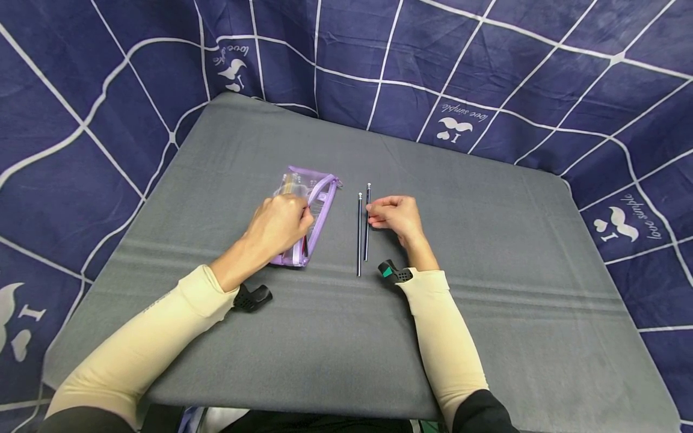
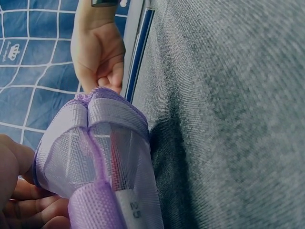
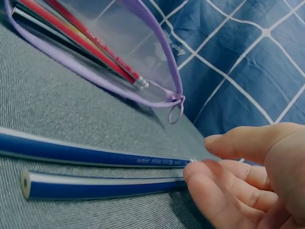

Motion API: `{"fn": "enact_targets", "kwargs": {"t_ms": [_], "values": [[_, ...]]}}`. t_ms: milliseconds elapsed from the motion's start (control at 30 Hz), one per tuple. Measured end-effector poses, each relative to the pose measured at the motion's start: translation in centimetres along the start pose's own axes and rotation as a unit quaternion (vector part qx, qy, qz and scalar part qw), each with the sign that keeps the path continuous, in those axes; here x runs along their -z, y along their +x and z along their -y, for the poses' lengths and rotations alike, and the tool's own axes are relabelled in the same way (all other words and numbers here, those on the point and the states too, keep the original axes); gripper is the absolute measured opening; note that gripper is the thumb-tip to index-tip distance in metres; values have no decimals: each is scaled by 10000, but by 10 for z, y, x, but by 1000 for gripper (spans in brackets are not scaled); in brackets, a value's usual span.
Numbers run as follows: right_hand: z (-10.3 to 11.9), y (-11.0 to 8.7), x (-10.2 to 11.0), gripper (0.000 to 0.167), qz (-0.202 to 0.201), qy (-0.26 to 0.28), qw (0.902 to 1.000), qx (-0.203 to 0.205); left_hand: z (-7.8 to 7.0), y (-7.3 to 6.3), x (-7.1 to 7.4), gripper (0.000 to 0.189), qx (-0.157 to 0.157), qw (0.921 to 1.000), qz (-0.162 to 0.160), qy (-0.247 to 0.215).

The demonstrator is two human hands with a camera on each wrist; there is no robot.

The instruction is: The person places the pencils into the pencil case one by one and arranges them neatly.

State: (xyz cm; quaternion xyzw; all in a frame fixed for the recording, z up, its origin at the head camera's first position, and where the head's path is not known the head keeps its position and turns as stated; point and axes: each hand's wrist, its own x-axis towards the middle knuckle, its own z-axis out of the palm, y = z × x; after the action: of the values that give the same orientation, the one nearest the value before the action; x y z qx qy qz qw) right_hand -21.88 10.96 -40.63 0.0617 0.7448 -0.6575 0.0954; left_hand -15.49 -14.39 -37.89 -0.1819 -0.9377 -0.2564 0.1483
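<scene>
My left hand [image 1: 284, 221] grips the side of a purple-edged clear pencil case [image 1: 323, 225]. Through its see-through wall show red pencils [image 3: 90, 38] and a yellowish one; its zip is open. Two blue-and-white striped pencils, a left one [image 1: 360, 240] and a right one [image 1: 367, 237], lie side by side on the table to the right of the case. My right hand [image 1: 396, 215] is at the upper part of the right pencil, its fingertips touching it. In the right wrist view a gap separates thumb and finger; the fingers hide that pencil's far end.
A grey cloth-covered table [image 1: 514, 270] lies under everything. Blue curtains [image 1: 411, 66] with white grid lines hang behind it and at both sides. A zip pull ring [image 3: 176, 113] sticks out from the case's corner.
</scene>
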Motion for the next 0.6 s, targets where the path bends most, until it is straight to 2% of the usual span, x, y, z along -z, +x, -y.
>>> {"fn": "enact_targets", "kwargs": {"t_ms": [200,600], "values": [[-2,0,-1,15,-220,-491,9985,38,0,0,1,21,-42,10000,-33,-12],[-5,-1,-4,23,-352,-782,9963,-90,0,0,1,22,8,10000,2,6]]}}
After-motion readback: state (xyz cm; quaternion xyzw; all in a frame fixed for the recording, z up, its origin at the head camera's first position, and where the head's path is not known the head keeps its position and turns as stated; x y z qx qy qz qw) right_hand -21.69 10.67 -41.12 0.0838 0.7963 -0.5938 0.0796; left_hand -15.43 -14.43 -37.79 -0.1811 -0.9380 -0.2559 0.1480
